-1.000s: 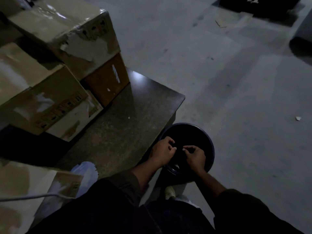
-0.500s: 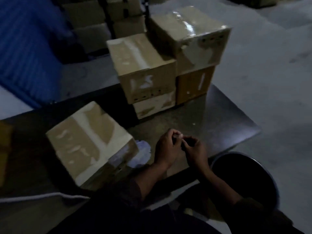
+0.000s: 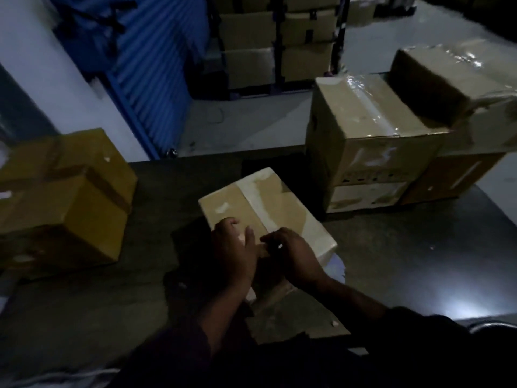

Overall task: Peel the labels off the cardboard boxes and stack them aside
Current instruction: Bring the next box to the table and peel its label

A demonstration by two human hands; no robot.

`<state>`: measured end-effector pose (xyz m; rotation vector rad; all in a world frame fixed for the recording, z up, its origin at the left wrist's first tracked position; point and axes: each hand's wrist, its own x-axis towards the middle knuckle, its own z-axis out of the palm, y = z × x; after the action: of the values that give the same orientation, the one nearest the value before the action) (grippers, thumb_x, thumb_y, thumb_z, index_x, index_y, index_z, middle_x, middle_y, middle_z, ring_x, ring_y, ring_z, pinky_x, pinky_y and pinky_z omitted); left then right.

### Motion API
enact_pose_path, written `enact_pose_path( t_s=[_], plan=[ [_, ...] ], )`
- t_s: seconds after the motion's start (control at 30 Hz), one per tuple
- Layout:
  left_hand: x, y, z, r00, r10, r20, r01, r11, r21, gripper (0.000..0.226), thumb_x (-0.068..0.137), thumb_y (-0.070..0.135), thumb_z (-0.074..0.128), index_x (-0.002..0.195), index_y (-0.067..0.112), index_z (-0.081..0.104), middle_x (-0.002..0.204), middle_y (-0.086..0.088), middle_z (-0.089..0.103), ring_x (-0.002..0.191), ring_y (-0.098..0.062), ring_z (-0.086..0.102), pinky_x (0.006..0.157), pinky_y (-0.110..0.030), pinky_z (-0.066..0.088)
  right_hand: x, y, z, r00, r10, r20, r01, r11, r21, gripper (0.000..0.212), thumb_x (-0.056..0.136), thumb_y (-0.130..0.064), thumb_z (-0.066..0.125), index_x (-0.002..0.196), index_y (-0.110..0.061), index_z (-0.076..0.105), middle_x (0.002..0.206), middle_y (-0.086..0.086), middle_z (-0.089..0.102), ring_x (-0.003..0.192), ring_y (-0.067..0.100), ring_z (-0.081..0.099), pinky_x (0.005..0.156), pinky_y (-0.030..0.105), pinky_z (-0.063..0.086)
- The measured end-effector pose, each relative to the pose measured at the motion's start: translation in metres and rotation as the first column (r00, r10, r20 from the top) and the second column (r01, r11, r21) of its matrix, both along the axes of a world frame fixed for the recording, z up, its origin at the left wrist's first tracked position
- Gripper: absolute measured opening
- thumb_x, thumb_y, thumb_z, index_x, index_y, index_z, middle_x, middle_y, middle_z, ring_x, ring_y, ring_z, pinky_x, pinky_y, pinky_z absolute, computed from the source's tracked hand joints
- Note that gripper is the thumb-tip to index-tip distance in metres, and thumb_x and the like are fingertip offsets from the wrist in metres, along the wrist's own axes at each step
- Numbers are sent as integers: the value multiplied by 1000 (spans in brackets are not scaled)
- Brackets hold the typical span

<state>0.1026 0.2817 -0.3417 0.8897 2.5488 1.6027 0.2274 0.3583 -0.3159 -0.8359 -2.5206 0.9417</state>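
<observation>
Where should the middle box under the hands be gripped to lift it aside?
Probably by the two long side faces of the middle box, one hand from each side: its taped top is slick, and it lies slightly skewed on the table with both flanks free.

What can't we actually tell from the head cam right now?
- Near face of the centre box: hidden by both hands, so any label there is unseen.
- Right hand grip: fingertips too dark and blurred to tell if it pinches anything.
- Left hand: rests on the box; fingertip contact is lost in shadow.
- Yellow box: cut off by the left edge.
- Stacked boxes: motion-blurred, print unreadable.
</observation>
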Motion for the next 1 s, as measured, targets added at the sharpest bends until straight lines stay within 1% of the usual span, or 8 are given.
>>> enact_pose_path(
  t_s=[0.13,0.3,0.47,0.6,0.7,0.77,0.87,1.0],
  plan=[
    [-53,-21,-27,989,63,136,-52,995,-86,43,88,33,65,122,14,46,114,-13,54,102,-36,57,87,-47,49,-32,-13,-29,958,86,275,-168,941,293,43,95,-37,41,134,-25,51,113,4,55,103,31,49,81,40,43],
    [-75,-24,-34,978,-91,190,111,989,-97,59,88,50,55,133,14,41,121,-12,59,109,-29,59,91,-45,50,-55,-38,-21,951,-87,298,-55,897,438,45,95,-43,44,138,-29,44,115,4,49,102,29,45,80,41,37],
    [-85,-27,-42,981,-189,38,192,973,-125,45,93,46,55,128,19,45,115,-12,60,101,-27,59,85,-43,51,-58,-41,-14,952,-16,305,-118,902,416,44,93,-47,38,133,-33,49,121,1,55,110,26,49,84,42,41],
    [-88,-28,-54,961,-240,138,245,969,-15,41,92,57,47,122,30,42,100,-17,59,88,-31,60,75,-43,53,-55,-31,-1,944,-215,252,120,931,345,50,89,-43,31,125,-26,60,114,7,60,104,32,54,83,45,41],
    [-90,-26,-58,961,-237,140,238,971,12,39,92,58,49,121,32,44,99,-17,59,87,-32,60,74,-43,53,-62,-46,-8,956,-72,283,-36,932,360,42,91,-41,38,124,-28,61,113,3,61,103,27,53,80,41,42],
    [-91,-27,-59,961,-237,144,234,971,42,38,91,55,52,119,31,46,96,-13,58,83,-26,58,71,-36,50,-58,-38,-13,949,-22,314,-100,925,367,38,92,-38,50,128,-30,58,118,2,59,108,26,51,84,42,42],
    [-88,-27,-53,955,-250,160,245,968,53,34,92,42,59,120,26,48,84,3,51,74,-11,50,67,-25,41,-60,-28,-10,954,-167,250,91,953,288,38,90,-37,59,127,-28,60,120,3,57,110,27,49,90,43,41],
    [-88,-26,-52,961,-210,177,197,976,90,34,89,44,59,117,29,50,79,14,42,70,-12,46,66,-30,44,-68,-35,-13,979,6,204,-70,948,309,29,90,-36,52,111,-26,68,107,0,63,96,26,56,78,39,45]
  ],
)
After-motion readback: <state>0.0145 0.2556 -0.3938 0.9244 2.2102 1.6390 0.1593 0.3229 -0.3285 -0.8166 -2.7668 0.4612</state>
